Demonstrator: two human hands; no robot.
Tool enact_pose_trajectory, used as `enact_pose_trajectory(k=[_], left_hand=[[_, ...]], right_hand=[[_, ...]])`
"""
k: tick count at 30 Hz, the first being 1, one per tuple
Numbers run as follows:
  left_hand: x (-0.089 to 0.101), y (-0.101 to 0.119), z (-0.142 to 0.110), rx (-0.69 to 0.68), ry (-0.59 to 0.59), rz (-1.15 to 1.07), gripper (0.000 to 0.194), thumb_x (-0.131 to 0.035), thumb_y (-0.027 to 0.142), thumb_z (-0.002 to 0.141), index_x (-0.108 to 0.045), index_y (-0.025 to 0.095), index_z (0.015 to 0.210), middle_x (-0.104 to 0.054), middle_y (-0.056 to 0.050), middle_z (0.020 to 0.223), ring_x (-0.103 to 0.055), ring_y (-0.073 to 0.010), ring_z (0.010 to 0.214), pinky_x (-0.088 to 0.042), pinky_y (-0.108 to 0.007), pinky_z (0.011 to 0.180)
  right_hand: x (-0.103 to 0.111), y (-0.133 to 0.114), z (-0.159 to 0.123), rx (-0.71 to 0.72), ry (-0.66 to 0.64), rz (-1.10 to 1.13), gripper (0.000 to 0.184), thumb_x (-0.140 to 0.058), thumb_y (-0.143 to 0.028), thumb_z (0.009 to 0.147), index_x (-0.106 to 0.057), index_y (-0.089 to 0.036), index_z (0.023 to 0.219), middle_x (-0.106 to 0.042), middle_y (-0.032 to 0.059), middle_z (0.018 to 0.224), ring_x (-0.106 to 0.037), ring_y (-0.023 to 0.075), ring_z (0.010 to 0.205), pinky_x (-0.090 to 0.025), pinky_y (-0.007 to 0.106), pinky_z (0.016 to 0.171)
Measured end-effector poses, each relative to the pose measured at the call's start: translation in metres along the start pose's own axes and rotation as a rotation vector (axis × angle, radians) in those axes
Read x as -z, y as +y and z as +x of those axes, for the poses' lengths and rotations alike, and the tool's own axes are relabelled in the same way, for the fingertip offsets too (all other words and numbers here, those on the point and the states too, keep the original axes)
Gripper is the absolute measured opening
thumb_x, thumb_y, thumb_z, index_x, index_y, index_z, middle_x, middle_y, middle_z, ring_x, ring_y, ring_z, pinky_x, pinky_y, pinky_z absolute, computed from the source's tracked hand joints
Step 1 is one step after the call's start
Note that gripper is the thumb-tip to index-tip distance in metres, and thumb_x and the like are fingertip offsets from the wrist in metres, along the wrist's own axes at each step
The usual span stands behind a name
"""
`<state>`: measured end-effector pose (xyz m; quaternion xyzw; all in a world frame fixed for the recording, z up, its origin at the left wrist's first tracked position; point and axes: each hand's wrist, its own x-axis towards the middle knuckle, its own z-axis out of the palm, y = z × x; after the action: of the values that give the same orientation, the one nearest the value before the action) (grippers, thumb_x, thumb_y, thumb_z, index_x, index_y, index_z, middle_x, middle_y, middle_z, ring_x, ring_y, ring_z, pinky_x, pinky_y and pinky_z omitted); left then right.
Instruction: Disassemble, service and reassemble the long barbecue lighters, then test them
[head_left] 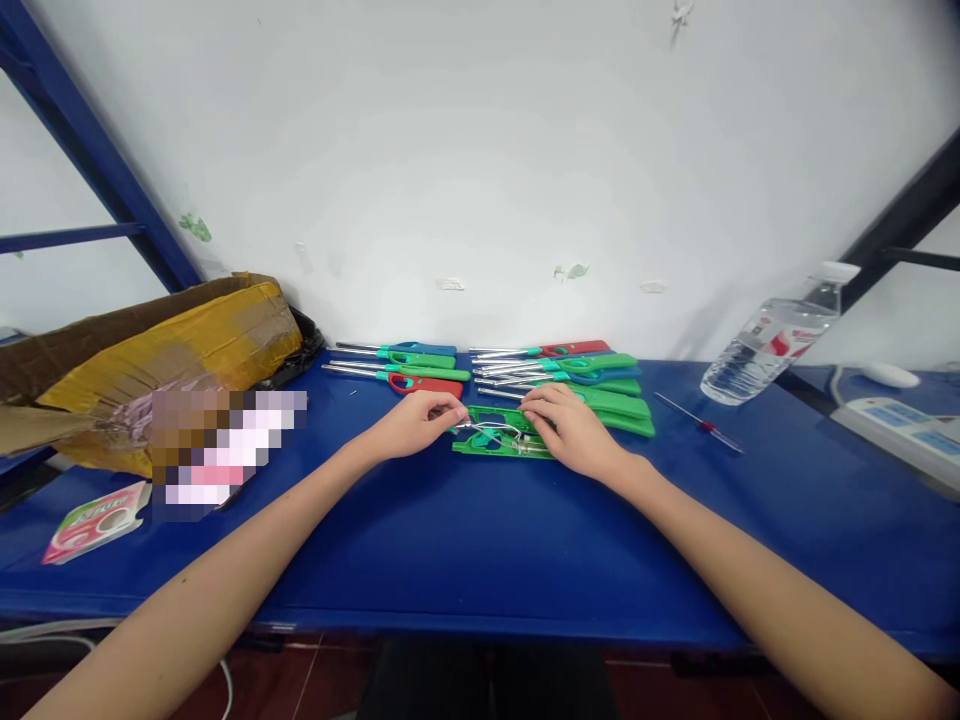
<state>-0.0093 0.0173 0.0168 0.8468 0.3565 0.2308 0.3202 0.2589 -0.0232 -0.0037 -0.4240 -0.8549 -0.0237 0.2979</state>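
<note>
Left hand (421,424): pinched white wires (491,427) at the green casing's (480,449) left end
Right hand (574,430): curled over its right end, grip unclear
Wires: seemingly under adjustment, needed light guiding

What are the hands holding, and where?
The left hand seems to pinch the white wires by their left end, at the open green lighter casing. The right hand is at the casing; any hold is hidden.

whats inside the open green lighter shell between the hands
Inside the green shell, white wires and a teal piece show. The right hand covers its right end, so whatever lies there can't be seen.
</note>
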Motion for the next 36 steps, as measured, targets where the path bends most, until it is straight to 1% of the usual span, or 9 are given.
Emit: enact_pose_trajectory(k=[4,8,13,19,22,25,28,31,36], left_hand=[[-0.001,0.003,-0.001,0.007,-0.043,-0.037,0.036,-0.060,0.052,0.087,-0.068,0.017,0.091,-0.069,-0.003,0.082,-0.062,-0.0160,0.075,-0.047,-0.026,0.068],[0.001,0.002,-0.001,-0.024,-0.050,0.017,0.033,-0.070,0.047,0.079,-0.069,0.018,0.094,-0.070,-0.003,0.087,-0.064,-0.0178,0.082,-0.047,-0.027,0.071],[0.003,0.002,-0.002,-0.080,-0.004,0.107,0.024,-0.062,0.041,0.087,-0.070,0.018,0.090,-0.071,-0.003,0.088,-0.062,-0.0162,0.077,-0.045,-0.026,0.069],[0.001,0.001,-0.004,-0.163,0.066,0.224,0.023,-0.054,0.036,0.093,-0.070,0.019,0.094,-0.072,-0.002,0.090,-0.062,-0.0161,0.077,-0.045,-0.027,0.070],[0.000,0.000,-0.005,-0.202,0.081,0.328,0.024,-0.050,0.034,0.096,-0.069,0.019,0.098,-0.072,-0.003,0.093,-0.063,-0.0170,0.080,-0.046,-0.028,0.072],[-0.001,0.000,-0.007,-0.208,0.102,0.518,0.023,-0.049,0.031,0.097,-0.067,0.018,0.102,-0.071,-0.006,0.100,-0.064,-0.0215,0.092,-0.048,-0.032,0.081],[-0.003,-0.002,-0.007,-0.206,0.126,0.643,0.024,-0.046,0.030,0.098,-0.066,0.017,0.103,-0.070,-0.008,0.102,-0.063,-0.0235,0.097,-0.048,-0.034,0.083],[-0.006,-0.005,-0.007,-0.208,0.147,0.671,0.026,-0.044,0.030,0.099,-0.066,0.018,0.104,-0.068,-0.008,0.105,-0.062,-0.0223,0.099,-0.049,-0.032,0.085],[-0.010,-0.010,-0.008,-0.212,0.156,0.656,0.031,-0.038,0.031,0.102,-0.066,0.019,0.107,-0.063,-0.008,0.103,-0.061,-0.0197,0.096,-0.049,-0.029,0.083]], right_hand=[[-0.003,0.002,-0.001,-0.012,-0.045,-0.028,0.028,-0.042,-0.019,0.097,-0.070,-0.017,0.104,-0.066,0.0121,0.111,-0.055,0.0276,0.109,-0.048,0.046,0.095],[-0.004,0.004,-0.002,0.002,-0.077,-0.042,0.032,-0.041,-0.018,0.096,-0.068,-0.018,0.112,-0.063,0.0126,0.120,-0.053,0.0279,0.117,-0.047,0.048,0.100],[0.006,-0.003,0.000,-0.009,-0.058,0.023,0.031,-0.042,-0.027,0.099,-0.066,-0.019,0.115,-0.064,0.0116,0.122,-0.056,0.0258,0.116,-0.048,0.044,0.099],[0.020,-0.012,0.004,0.063,-0.159,0.041,0.029,-0.042,-0.028,0.099,-0.070,-0.021,0.103,-0.072,0.0082,0.097,-0.064,0.0232,0.092,-0.052,0.039,0.081],[0.021,-0.009,0.004,0.043,-0.157,0.010,0.029,-0.042,-0.027,0.098,-0.070,-0.020,0.105,-0.072,0.0087,0.098,-0.064,0.0235,0.092,-0.052,0.039,0.080],[0.020,-0.007,0.003,0.002,-0.140,0.003,0.029,-0.043,-0.027,0.098,-0.069,-0.019,0.107,-0.072,0.0096,0.099,-0.064,0.0239,0.094,-0.051,0.040,0.082],[0.021,-0.008,0.003,0.026,-0.184,0.034,0.027,-0.047,-0.028,0.097,-0.069,-0.020,0.109,-0.072,0.0089,0.100,-0.064,0.0236,0.094,-0.052,0.040,0.082],[0.022,-0.010,0.003,0.071,-0.238,0.085,0.024,-0.052,-0.031,0.095,-0.070,-0.023,0.109,-0.072,0.0074,0.103,-0.065,0.0225,0.095,-0.052,0.039,0.084],[0.019,-0.010,0.002,0.101,-0.269,0.102,0.023,-0.058,-0.030,0.092,-0.071,-0.022,0.109,-0.072,0.0075,0.103,-0.064,0.0234,0.098,-0.051,0.040,0.086]])
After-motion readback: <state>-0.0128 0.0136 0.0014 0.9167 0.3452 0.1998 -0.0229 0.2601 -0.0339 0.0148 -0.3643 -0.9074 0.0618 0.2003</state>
